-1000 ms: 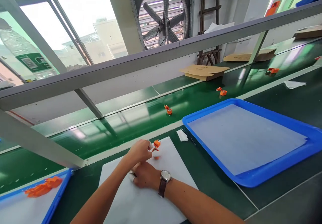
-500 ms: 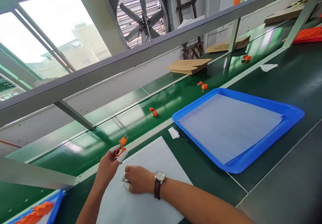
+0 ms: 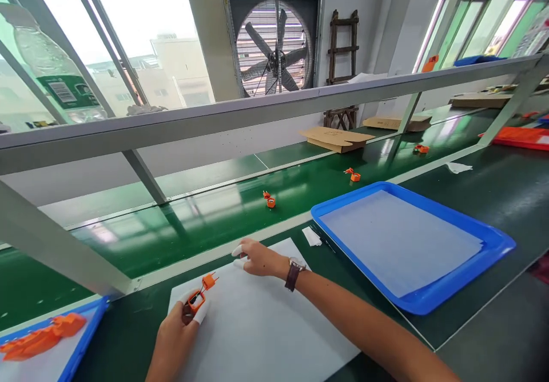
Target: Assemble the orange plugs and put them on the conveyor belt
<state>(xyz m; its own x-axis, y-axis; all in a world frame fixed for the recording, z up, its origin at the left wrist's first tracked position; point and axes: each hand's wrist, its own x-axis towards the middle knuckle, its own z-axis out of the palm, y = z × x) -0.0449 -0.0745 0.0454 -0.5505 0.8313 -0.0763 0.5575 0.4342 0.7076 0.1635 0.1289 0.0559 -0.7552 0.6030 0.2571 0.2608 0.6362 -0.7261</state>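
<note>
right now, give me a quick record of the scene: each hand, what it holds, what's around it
left: left hand pinches a small orange part over the white sheet
right: right hand rests on the sheet's far edge, holding nothing; wristwatch
right side: blue tray, paper-lined
left side: second blue tray with orange pieces
beyond: green conveyor with loose orange parts

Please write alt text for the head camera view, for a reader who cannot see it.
The left hand pinches a small orange plastic part above a white sheet, while the right hand, wearing a wristwatch, rests empty at the sheet's far edge. A blue tray lies to the right; more orange parts sit on the green conveyor belt beyond.
</note>
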